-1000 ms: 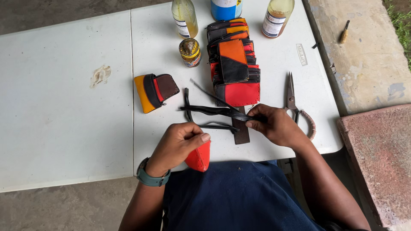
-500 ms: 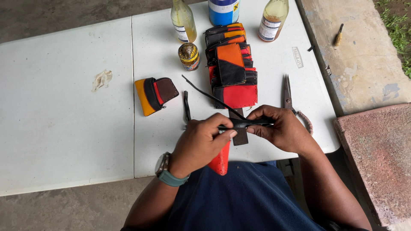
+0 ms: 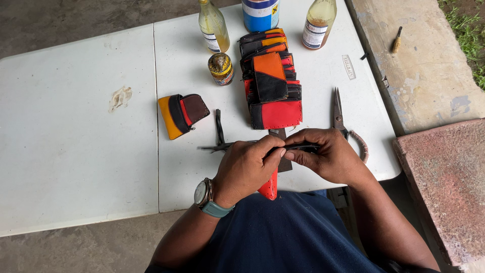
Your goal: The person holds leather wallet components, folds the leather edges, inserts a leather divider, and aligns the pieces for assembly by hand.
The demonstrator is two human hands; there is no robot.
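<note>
Strap (image 3: 303,147): thin, black, held level between both hands just above the near edge of the table (image 3: 81,167). Left hand (image 3: 245,169) closed, thumb and fingers pinching the strap at its middle; a red piece (image 3: 269,186) hangs below this hand, over the lap. Wrist carries a watch (image 3: 204,194) with a teal band. Right hand (image 3: 331,156) closed, fingertips pinching the strap's right part, touching the left hand's fingers.

Loose black strips (image 3: 218,132): lying on the table just left of the hands, one upright, one crosswise.
Pouch (image 3: 182,114): yellow, black, red and brown, lying alone left of the strips.
Stack (image 3: 270,76): orange, red and black pieces, in a row straight ahead of the hands.
Scissors (image 3: 337,112): right of the stack, blades pointing away, handles near the right hand.
Small jar (image 3: 221,68): left of the stack.
Two bottles (image 3: 213,26) of yellowish liquid and a blue can (image 3: 260,12): along the far edge.
Screwdriver (image 3: 396,40): on the concrete ledge, well apart.
</note>
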